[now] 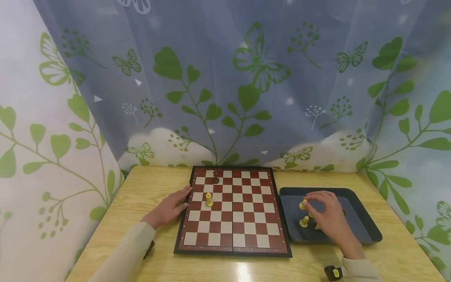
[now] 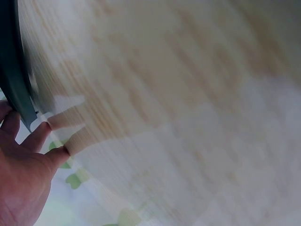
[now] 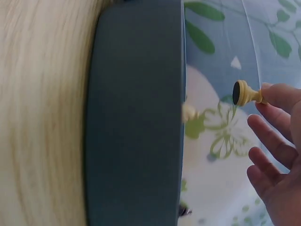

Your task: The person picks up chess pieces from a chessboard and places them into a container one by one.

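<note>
My right hand (image 1: 329, 217) is over the dark tray (image 1: 359, 223) and pinches a cream chess piece (image 3: 247, 94) between thumb and forefinger. Its black underside faces the right wrist camera, while the fingertips hide its top. Below, another cream chess piece (image 1: 304, 222) stands in the tray, and more are partly hidden behind the hand. My left hand (image 1: 168, 207) rests on the table with extended fingertips at the left edge of the red-and-white chessboard (image 1: 243, 228). On the board's left half stand a cream crowned piece (image 1: 209, 200) and a dark piece (image 1: 216, 180) farther back.
The tray stands close beside the board's right edge on a light wooden table (image 1: 148, 258). A patterned curtain (image 1: 218, 98) with leaves and butterflies hangs behind the table and at both sides.
</note>
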Motion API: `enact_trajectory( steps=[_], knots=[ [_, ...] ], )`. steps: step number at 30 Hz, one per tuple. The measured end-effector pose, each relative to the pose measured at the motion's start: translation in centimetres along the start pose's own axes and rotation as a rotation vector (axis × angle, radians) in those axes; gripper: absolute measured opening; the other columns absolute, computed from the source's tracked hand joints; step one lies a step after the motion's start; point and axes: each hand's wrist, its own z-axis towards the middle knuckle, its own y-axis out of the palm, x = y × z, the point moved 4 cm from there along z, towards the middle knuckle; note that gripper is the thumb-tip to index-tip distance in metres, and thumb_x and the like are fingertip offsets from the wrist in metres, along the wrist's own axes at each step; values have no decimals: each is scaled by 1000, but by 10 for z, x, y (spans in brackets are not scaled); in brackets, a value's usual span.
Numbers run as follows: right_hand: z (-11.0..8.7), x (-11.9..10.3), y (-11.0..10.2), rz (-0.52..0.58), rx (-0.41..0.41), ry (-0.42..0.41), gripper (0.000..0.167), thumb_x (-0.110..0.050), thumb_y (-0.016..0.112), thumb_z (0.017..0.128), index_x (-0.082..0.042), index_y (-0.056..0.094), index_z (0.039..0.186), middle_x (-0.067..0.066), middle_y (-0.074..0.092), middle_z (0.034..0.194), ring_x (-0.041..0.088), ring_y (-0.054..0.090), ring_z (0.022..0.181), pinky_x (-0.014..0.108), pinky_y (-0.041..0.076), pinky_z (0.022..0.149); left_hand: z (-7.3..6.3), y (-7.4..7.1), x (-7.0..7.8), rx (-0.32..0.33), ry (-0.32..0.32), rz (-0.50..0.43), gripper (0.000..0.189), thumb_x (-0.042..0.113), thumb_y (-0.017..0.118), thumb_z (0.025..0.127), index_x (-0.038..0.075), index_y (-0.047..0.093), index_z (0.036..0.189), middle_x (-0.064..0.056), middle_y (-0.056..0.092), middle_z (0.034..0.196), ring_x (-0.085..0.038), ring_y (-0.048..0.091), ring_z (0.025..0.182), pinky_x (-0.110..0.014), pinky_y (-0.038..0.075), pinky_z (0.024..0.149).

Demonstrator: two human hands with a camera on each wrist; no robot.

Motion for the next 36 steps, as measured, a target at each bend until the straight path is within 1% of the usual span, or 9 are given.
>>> enact_trajectory(
  steps=[3,6,9,13,18,23,26,32,36],
  knots=[
    [-4,8,-7,-22,29,24,11,-1,79,86,-4,76,95,17,71,107,41,51,113,64,42,88,0,1,0,1,3,-1,57,17,50,106,-2,33,157,-21,27,164,-48,35,146,-73,27,113],
    [-6,16,-14,-36,64,43,12,0,79,85,-2,76,96,20,71,107,44,51,112,65,41,87,-1,0,0,1,4,0,57,17,50,106,-2,32,157,-21,27,164,-47,35,146,-72,28,114],
    [-8,25,-18,-43,92,52,14,2,79,84,0,76,97,25,71,106,47,51,112,67,38,90,-2,-1,2,10,7,3,57,16,51,106,-3,33,156,-22,29,164,-48,36,145,-72,29,113],
    [-8,37,-21,-64,96,60,12,3,78,85,1,76,96,27,71,103,50,51,111,68,36,92,-2,-1,1,6,-8,6,57,17,51,106,-3,33,157,-21,28,164,-47,36,146,-72,28,113],
    [-7,48,-22,-90,71,73,12,2,77,86,2,76,97,27,72,102,51,53,109,69,35,93,-1,0,1,0,-17,10,57,18,51,106,-1,33,157,-20,28,165,-46,35,146,-73,27,113],
    [-8,56,-21,-101,24,117,10,-3,76,90,1,76,98,28,71,106,50,51,111,68,34,94,-1,0,0,-5,-21,10,57,18,51,107,-1,32,158,-20,27,165,-46,35,146,-73,27,113],
    [-7,59,-20,-103,2,125,9,-4,75,90,1,76,97,29,70,107,51,50,112,68,33,95,-1,0,-1,-9,-25,7,58,19,50,107,0,32,158,-19,27,165,-46,34,147,-74,26,113],
    [-3,61,-19,-95,-26,111,9,-2,74,90,3,75,97,28,70,106,50,51,112,67,32,98,0,0,0,-3,-13,-6,58,19,51,106,-1,32,158,-20,27,165,-46,34,147,-74,26,113],
    [0,64,-19,-104,-60,130,11,-4,73,92,3,75,99,28,70,108,50,51,113,68,32,99,-1,-1,1,4,-2,-9,57,19,50,106,-1,33,157,-20,28,165,-47,35,146,-74,26,112]
  ],
)
